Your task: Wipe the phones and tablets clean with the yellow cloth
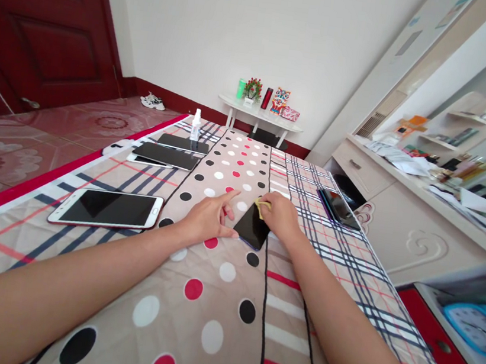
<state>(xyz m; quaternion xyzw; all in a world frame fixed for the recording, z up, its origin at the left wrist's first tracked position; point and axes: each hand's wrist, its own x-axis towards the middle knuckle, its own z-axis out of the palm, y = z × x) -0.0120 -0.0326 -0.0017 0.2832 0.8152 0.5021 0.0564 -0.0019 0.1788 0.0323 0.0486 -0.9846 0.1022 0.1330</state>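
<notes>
A black phone (pixel 249 229) lies screen-up on the patterned bedspread (pixel 217 310) in the middle of the view. My left hand (pixel 209 216) rests beside its left edge, fingers spread, thumb touching the phone's side. My right hand (pixel 278 213) is closed on a small yellow cloth (pixel 262 204) and presses it on the phone's upper right part.
A white phone (pixel 107 209) lies to the left. Further back left lie three dark devices (pixel 166 155) and a small spray bottle (pixel 195 125). Another dark phone (pixel 338 208) sits near the bed's right edge. A white dresser (pixel 401 203) stands at right, a low white shelf (pixel 258 115) by the wall.
</notes>
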